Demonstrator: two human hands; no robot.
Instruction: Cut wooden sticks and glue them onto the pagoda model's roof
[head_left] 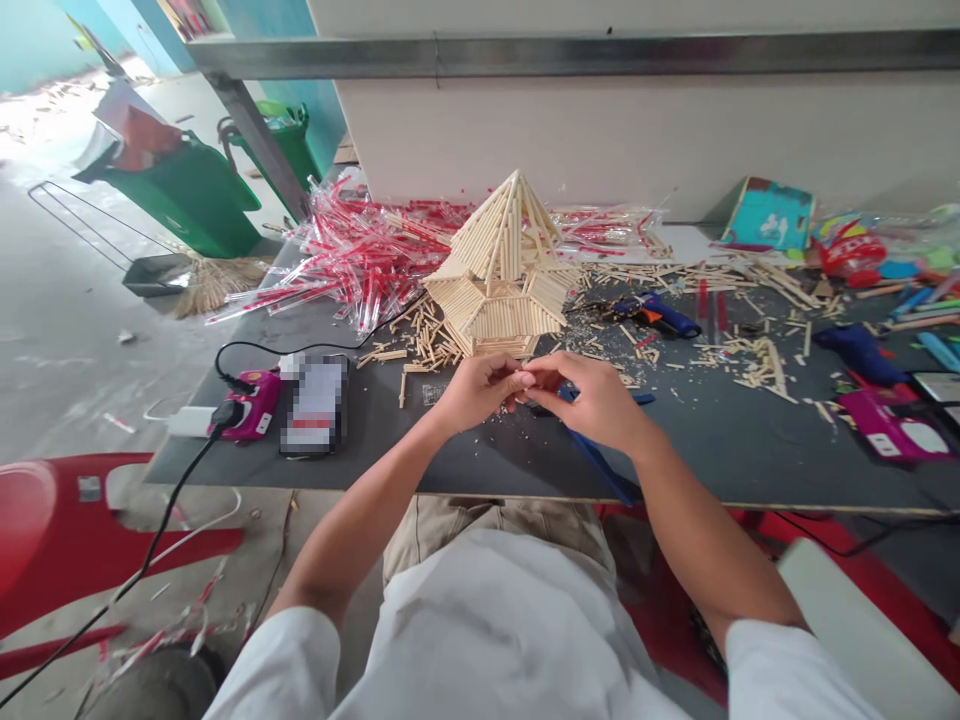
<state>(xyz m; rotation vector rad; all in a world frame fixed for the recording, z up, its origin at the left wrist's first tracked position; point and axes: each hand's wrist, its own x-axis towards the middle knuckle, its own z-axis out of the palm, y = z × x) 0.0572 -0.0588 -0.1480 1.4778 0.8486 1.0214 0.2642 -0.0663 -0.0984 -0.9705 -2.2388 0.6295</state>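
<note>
Two hands, left hand [480, 392] and right hand [594, 398], meet with fingertips pinched together just before the stick model [504, 318]; any piece between them cannot be made out. Lower panels appear finished; the peak's gapped right side appears incomplete.

Bin, green, filled; second bin [296, 150], green, behind it [184, 200]. Dustpan [154, 276], grey, long-handled, near the bins. Broom [208, 285], straw, beside the dustpan. Chair [60, 530], red, lower left. Phone [313, 405], screen pixelated, beside socket block [260, 402], magenta. Second block [892, 425], magenta, far right. Rail [540, 57], metal, across wall [525, 135], pale.
</note>
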